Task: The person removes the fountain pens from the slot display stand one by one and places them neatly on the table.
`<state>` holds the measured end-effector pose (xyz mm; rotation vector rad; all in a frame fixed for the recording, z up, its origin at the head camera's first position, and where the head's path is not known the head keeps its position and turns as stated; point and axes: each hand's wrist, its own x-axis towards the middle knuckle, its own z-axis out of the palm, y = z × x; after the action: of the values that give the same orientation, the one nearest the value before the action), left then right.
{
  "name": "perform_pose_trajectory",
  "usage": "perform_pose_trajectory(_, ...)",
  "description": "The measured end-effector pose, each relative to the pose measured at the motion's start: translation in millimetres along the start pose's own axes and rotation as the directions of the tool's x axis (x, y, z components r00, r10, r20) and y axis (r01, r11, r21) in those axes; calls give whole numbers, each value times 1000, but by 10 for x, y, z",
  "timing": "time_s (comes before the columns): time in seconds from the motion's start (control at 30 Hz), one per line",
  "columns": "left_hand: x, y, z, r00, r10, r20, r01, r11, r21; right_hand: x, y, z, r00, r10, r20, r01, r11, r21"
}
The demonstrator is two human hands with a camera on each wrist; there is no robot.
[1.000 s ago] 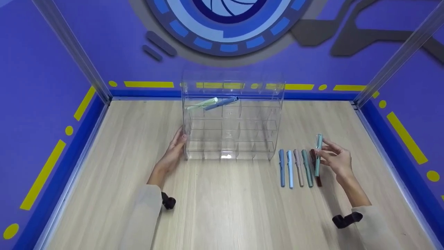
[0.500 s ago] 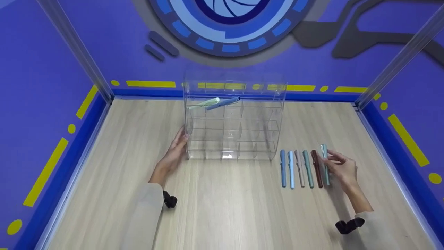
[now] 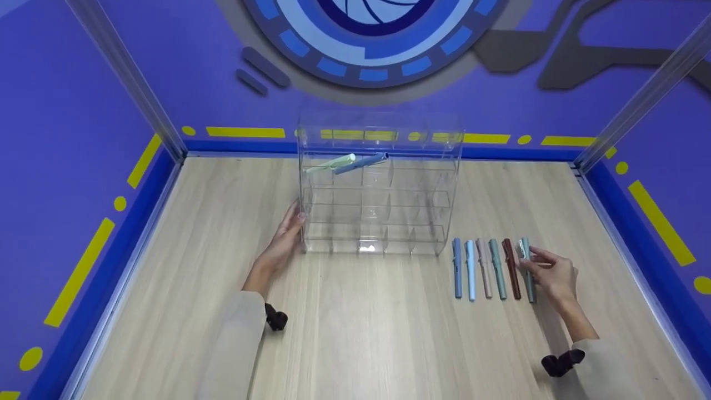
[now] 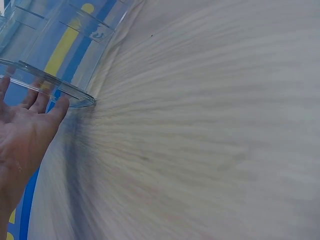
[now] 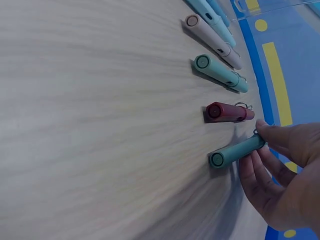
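Observation:
My right hand [image 3: 557,278] pinches a teal pen [image 5: 237,151] near its clip end, at the right end of a row of pens on the table. Just left of it lies a dark red pen [image 3: 511,269], then a green pen [image 3: 497,269], a pinkish-grey pen [image 3: 484,268], a light blue pen [image 3: 471,270] and a blue pen [image 3: 457,268]. The fingers of my left hand [image 3: 280,244] touch the left side of a clear pen rack [image 3: 383,214], with the thumb at its front edge. In the rack's upper left rest a pale green pen [image 3: 338,162] and a dark blue pen [image 3: 361,163].
The wooden table [image 3: 355,333] is closed in by blue-purple panels [image 3: 222,83] at the back and both sides. The rack stands near the back panel, left of the pen row.
My right hand has moved right and down with the teal pen, from above the dark red pen to the table beside it. My left hand stays at the rack.

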<state>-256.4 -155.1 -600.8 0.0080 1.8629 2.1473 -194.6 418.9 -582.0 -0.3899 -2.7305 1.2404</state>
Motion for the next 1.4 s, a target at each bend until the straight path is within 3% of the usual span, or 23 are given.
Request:
perform_pose_trajectory(0.27,1,9,29,1000,4,-25,-4,1000,9,9,21,22,999,-46,-25,43,994,-96)
perform_pose_trajectory(0.47,24,5,61,1000,24,-10,-24,1000,10,12,37,-21,995,-84,-63,74,986,-148)
perform_pose_trajectory(0.63,38,13,65,1000,5,-20,-5,1000,7,43,32,-22,992,-97,-80,80,978,-191)
perform_pose_trajectory(0.9,58,37,46,1000,-8,0,8,1000,-12,89,26,-18,995,-78,-63,67,983,-174)
perform_pose_trajectory(1.2,50,37,23,1000,-8,-7,8,1000,7,77,1,-80,993,-109,-51,107,993,-53)
perform_pose_trajectory(1.4,13,22,1,1000,-12,-4,12,1000,12,82,-232,-75,988,-150,-19,150,989,8)
